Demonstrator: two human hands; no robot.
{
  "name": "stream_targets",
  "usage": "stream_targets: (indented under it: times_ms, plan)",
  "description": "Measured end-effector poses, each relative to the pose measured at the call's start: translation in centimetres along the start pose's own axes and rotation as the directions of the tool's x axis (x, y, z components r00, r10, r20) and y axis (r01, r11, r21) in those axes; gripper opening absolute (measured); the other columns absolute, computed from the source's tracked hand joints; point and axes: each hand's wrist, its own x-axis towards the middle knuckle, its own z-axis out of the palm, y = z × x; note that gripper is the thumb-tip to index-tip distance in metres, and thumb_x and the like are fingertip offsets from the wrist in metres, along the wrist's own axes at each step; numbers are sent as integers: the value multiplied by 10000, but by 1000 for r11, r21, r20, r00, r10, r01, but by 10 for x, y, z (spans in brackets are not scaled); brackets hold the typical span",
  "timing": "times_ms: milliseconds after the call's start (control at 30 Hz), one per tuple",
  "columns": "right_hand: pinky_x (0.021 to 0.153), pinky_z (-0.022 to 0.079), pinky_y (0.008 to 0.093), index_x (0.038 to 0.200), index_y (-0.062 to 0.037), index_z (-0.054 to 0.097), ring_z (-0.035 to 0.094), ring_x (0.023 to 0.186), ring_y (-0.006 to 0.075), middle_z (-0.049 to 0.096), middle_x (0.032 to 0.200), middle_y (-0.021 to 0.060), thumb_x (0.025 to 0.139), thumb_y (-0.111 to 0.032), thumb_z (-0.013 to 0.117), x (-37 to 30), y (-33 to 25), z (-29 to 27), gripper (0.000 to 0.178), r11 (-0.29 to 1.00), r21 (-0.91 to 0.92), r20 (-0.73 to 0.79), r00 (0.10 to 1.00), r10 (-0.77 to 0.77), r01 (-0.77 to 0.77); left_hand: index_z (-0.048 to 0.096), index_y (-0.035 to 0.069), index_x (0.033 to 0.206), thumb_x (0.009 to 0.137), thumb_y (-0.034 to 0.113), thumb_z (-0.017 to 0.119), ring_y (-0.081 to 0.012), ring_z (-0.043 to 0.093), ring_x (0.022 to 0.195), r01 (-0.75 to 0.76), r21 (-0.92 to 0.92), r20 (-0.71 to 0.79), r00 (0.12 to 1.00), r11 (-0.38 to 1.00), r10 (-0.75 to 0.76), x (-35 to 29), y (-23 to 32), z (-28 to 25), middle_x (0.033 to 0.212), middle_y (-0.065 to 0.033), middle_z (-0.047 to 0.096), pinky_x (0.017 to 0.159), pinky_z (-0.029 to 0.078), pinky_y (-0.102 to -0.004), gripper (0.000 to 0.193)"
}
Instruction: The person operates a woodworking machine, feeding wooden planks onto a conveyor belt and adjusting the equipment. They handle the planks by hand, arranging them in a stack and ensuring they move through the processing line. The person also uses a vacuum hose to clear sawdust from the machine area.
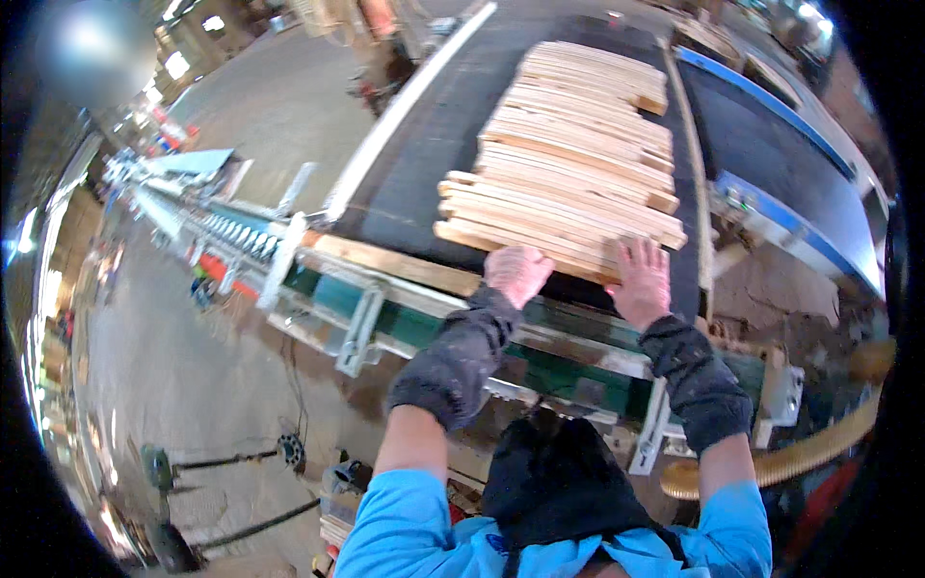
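A row of pale wooden boards (578, 164) lies side by side on a dark belt surface (414, 154), their ends uneven. My left hand (518, 274) is closed at the near edge of the row, its fingers curled against the nearest board; what is inside the fingers, if anything, is hidden. Farther right, my right hand (641, 281) lies open with fingers stretched over the near boards' right part. Dark sleeves cover both my forearms. A single wooden plank (395, 262) lies along the frame to the left of my left hand.
A green conveyor (602, 390) with metal brackets (361, 330) runs across in front of me. On its left continuation is a roller section (236, 234). Blue-edged machine panels (780, 217) stand at the right, with a yellowish ribbed hose (800, 458) below them.
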Motion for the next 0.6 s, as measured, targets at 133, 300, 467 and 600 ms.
stream_targets:
  times_ms: [133,300,467,600]
  plan:
    - [1229,222,591,1546,-109,455,308,1508,429,394,1588,199,842,-482,806,-1,7,15,870,999,-38,6,1000,-18,18,804,121,874,930,490,651,-372,734,855,32,-30,-25,999,999,-33,-3,-1,4,839,-160,749,787,573,-494,403]
    - [1244,194,588,1557,-117,451,284,1526,425,373,1615,197,854,-494,794,-9,8,16,868,999,-47,11,1000,-8,8,820,145,949,925,514,662,-363,737,910,57,22,40,998,998,-58,-8,5,-4,913,-142,769,826,573,-483,402]
    - [1245,196,599,1563,-110,445,277,1530,423,371,1617,200,863,-488,784,-14,-1,8,865,999,-44,27,1000,-9,10,819,144,976,914,497,686,-368,731,924,130,-43,96,987,991,-125,-16,3,-12,944,-141,769,848,565,-478,382]
    - [1254,184,609,1583,-109,421,263,1543,445,343,1643,214,874,-468,779,-18,-2,13,871,999,-36,11,1000,-5,5,819,150,942,927,520,644,-360,740,944,30,-113,112,994,993,-18,-26,-6,-18,937,-144,778,862,564,-475,409]
